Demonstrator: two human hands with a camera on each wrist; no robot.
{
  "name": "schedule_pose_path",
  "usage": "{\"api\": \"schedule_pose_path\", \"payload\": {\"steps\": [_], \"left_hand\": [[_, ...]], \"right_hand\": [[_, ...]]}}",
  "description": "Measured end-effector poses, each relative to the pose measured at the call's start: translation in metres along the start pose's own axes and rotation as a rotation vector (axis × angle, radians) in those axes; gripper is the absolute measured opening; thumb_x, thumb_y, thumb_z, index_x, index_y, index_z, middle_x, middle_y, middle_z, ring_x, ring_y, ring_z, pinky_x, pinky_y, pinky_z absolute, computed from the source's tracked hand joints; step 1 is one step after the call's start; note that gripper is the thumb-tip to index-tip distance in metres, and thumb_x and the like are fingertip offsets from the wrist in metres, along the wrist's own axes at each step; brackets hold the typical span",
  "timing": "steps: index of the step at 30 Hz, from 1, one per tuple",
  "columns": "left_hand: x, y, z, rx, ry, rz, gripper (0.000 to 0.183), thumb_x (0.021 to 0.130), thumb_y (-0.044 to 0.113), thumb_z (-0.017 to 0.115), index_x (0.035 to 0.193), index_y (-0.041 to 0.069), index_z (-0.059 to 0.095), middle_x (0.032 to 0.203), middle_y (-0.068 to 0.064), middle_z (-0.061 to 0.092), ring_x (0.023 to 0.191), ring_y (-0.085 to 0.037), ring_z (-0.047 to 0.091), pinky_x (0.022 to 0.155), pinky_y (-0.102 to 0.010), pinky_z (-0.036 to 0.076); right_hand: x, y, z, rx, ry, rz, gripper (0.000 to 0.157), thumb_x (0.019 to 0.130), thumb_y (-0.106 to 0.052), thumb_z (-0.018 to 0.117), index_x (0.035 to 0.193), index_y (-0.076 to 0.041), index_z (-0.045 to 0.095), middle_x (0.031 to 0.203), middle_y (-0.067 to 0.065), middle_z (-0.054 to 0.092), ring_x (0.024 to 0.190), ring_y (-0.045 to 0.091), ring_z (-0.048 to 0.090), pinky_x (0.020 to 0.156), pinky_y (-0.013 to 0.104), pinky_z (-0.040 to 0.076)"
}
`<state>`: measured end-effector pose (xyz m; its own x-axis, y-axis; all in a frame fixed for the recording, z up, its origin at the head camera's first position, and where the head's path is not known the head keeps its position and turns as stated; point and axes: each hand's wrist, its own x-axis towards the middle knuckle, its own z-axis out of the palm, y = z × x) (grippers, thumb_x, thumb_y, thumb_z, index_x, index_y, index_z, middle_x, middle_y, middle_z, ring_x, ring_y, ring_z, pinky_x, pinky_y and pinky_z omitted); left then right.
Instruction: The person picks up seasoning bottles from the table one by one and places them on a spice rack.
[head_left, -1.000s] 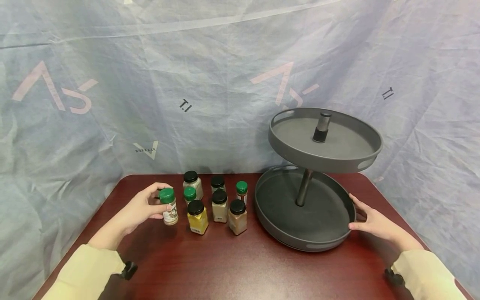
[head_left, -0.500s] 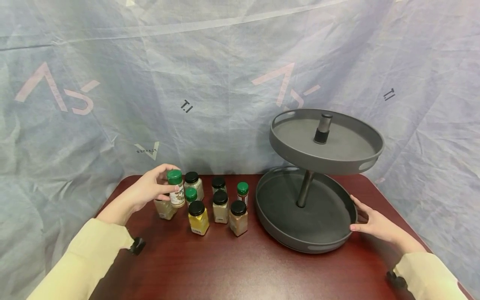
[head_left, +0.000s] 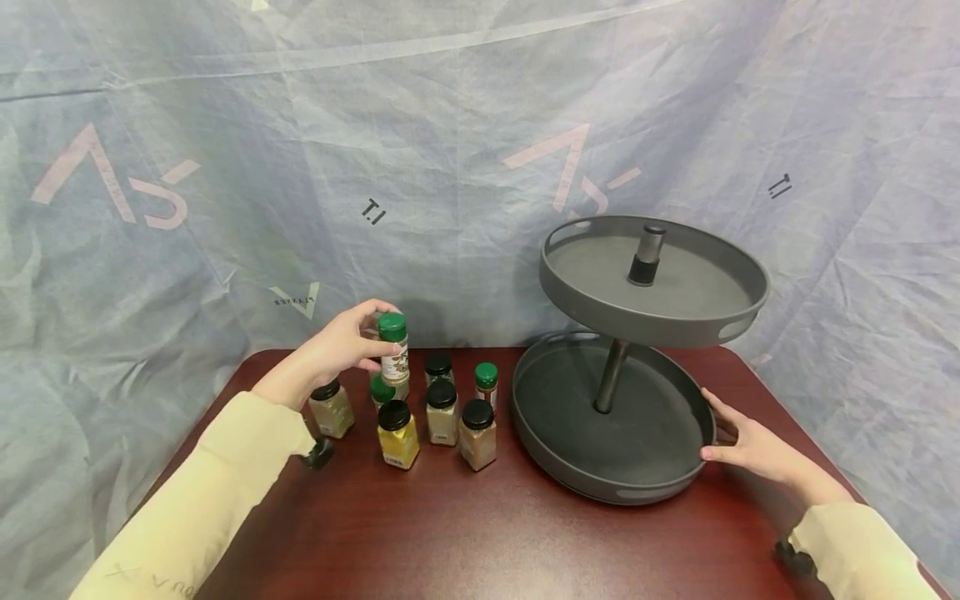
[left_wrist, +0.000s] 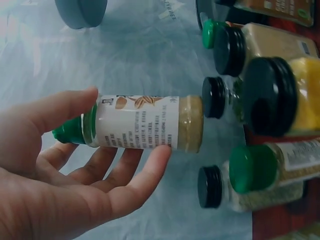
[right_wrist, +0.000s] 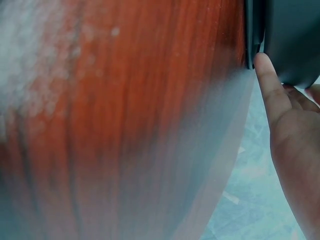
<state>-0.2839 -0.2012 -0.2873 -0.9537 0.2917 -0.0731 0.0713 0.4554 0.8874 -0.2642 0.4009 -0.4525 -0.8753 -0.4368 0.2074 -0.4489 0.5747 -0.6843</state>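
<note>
My left hand holds a spice jar with a green lid and white label, upright above the other jars. In the left wrist view, the thumb and fingers span the held jar, whose base shows pale brown contents. My right hand touches the outer wall of the lower tier of a dark grey two-tier round tray, its thumb and forefinger spread apart along the side. The right wrist view has the straight thumb against the tray's edge; the other fingers are mostly hidden.
Several spice jars stand on the red-brown table: a yellow one, a tan one, a pale one, a small green-lidded one and one near the left wrist. A grey cloth hangs behind.
My left hand has lifted the green-lidded jar and carried it right and up, over the back jars. A black-lidded jar it covered now shows. The right hand stays at the tray.
</note>
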Motion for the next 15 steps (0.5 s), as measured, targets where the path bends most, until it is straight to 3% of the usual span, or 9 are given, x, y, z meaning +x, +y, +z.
{"api": "schedule_pose_path", "payload": {"steps": [9, 12, 15], "left_hand": [[0.024, 0.024, 0.016, 0.011, 0.001, 0.006, 0.051, 0.086, 0.012, 0.07, 0.129, 0.014, 0.043, 0.121, -0.017, 0.049, 0.103, -0.031, 0.06, 0.081, -0.045, 0.053], [0.031, 0.031, 0.022, 0.013, 0.001, 0.014, 0.049, 0.085, 0.011, 0.07, 0.127, 0.013, 0.045, 0.118, -0.016, 0.049, 0.101, -0.03, 0.061, 0.08, -0.043, 0.054], [0.038, 0.038, 0.028, 0.022, 0.0, 0.022, 0.049, 0.085, 0.011, 0.071, 0.126, 0.013, 0.046, 0.116, -0.015, 0.05, 0.098, -0.029, 0.061, 0.079, -0.043, 0.054]], "right_hand": [[0.0, -0.001, 0.0, -0.014, -0.006, 0.018, 0.095, 0.078, -0.005, 0.075, 0.15, 0.0, 0.013, 0.136, 0.026, 0.041, 0.111, -0.013, 0.046, 0.082, 0.009, 0.045], [0.0, -0.001, 0.0, -0.008, -0.007, 0.019, 0.095, 0.078, -0.005, 0.075, 0.15, 0.0, 0.013, 0.136, 0.024, 0.041, 0.111, -0.013, 0.047, 0.082, 0.009, 0.044], [0.0, 0.0, 0.0, -0.001, -0.006, 0.014, 0.095, 0.079, -0.006, 0.075, 0.15, 0.0, 0.013, 0.137, 0.012, 0.041, 0.111, -0.013, 0.047, 0.082, 0.009, 0.044]]}}
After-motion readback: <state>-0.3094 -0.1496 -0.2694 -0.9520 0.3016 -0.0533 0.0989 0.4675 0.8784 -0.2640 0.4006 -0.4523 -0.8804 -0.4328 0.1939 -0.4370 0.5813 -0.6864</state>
